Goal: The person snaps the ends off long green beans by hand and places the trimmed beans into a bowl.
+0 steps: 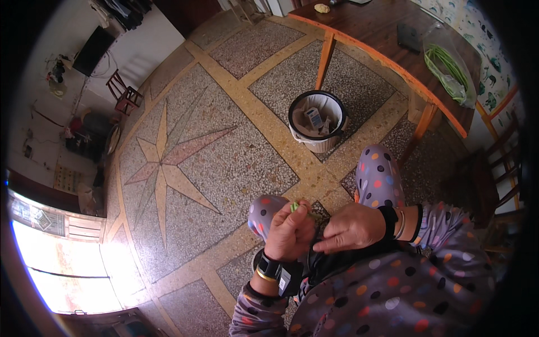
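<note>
My left hand (290, 231) is closed around short green vegetable pieces (294, 207), whose ends stick up between thumb and forefinger. Just to its right is my right hand (351, 227), with the forefinger stretched toward the left hand and the other fingers partly curled. Whether anything is pinched in it I cannot tell. Both hands are above my lap, between my knees in spotted trousers. A black item (337, 263) lies under the hands; its shape is mostly hidden. Ahead on the floor stands a lined waste bin (318, 143) with a carton and other waste inside.
A wooden table (379, 29) at the upper right bears a plastic bag of long green stalks (448, 69), a dark flat object (409, 38) and a yellowish lump (322, 8). A small wooden chair (124, 94) stands by the left wall. Bright light enters at lower left.
</note>
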Tool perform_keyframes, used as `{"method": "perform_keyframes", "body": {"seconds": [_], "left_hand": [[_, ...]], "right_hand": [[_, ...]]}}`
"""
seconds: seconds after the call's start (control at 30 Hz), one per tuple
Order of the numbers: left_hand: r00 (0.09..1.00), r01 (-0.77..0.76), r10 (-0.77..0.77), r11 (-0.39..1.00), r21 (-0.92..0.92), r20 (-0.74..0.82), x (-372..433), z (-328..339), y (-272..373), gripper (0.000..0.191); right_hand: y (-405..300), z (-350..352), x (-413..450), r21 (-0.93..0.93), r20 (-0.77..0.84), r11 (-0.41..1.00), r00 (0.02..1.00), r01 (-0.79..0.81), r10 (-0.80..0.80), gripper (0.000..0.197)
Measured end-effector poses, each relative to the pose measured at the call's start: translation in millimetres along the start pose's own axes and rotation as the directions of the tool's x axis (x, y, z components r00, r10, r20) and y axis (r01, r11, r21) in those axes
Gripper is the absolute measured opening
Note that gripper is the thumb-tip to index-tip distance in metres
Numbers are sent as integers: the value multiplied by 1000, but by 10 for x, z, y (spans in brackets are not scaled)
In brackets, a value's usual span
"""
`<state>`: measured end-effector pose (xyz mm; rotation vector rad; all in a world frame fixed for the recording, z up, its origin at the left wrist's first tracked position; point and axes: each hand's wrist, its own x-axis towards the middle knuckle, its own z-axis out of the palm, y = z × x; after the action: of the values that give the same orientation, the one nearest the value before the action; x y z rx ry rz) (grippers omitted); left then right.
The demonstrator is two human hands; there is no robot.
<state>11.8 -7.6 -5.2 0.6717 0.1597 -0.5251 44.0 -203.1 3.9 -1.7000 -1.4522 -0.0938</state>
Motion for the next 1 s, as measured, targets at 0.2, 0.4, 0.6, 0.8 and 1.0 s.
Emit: {"method": "perform_keyframes", "body": {"seconds": [0.2,0.4,0.6,0.8,1.0], "left_hand": [[967,-112,126,991,72,-222,-163,-183,215,16],[875,-278,267,960,33,-405,-459,-689,337,13],[807,-237,236,969,69,-541,-737,-1332,224,15],[749,-97,162,986,136,-642,-1043,-2213,60,21],[629,230,130,911,342,-767,-1321,-2902,-381,32]], "right_hand": [[75,-413,20,-92,-267,987,958,-130,101,29],[335,-804,-28,-192,-523,952,846,-239,107,30],[1152,-910,12,-394,-574,767,787,-507,225,41],[1477,-808,-553,1,-593,728,586,-685,552,46],[1319,-802,-926,273,-286,569,499,-776,818,20]]}}
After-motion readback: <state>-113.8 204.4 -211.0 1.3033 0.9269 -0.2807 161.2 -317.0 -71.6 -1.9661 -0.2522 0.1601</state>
